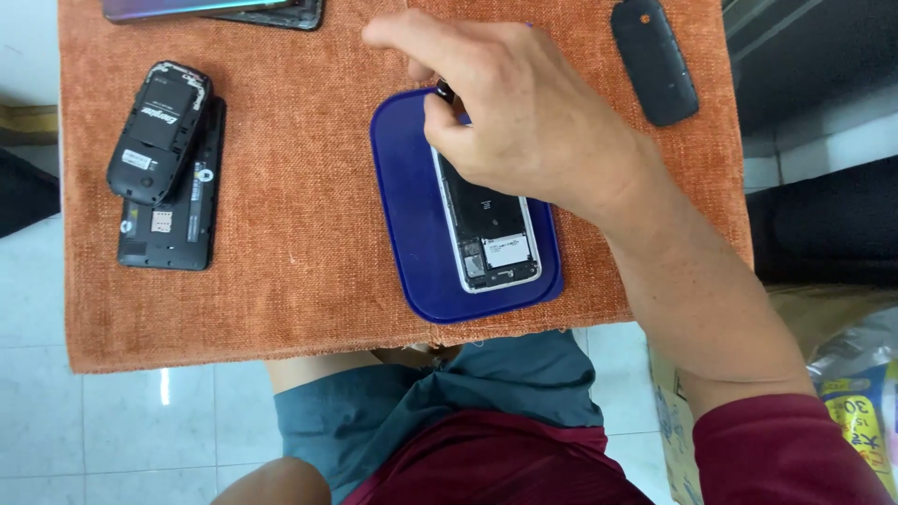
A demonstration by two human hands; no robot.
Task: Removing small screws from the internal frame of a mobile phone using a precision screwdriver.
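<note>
Right hand [524, 112]: reaches in from the right edge, red sleeve at the forearm, and rests over the upper end of an opened phone [491, 229]. Fingers curled close together, thumb and fingertips pinched on a small dark piece [446, 92] at the phone's top edge; what the piece is cannot be told. Index finger extended up and to the left.

Left hand: not in view.

Opened phone: back removed, silver frame, dark battery area and circuit parts exposed, a white label near its lower end. Lies face down, slightly tilted, on a blue tray [412, 215]; its upper part is hidden beneath the hand.

Blue tray: rounded rectangle, flat, set near the middle of an orange cloth [299, 281] that covers the table.

Black phone, open-backed [173, 215]: lies at the left of the cloth, well apart from the tray, card slots showing.

Black battery-side phone body [159, 131]: smaller, rounded, stacked on the upper part of the open-backed black phone, tilted.

Black back cover [655, 61]: oblong, at the upper right of the cloth, apart from the hand.

Dark-screened phone [215, 9]: at the top edge, partly cut off.

Below the cloth: the person's teal shorts [449, 402] and white floor tiles [122, 430].
</note>
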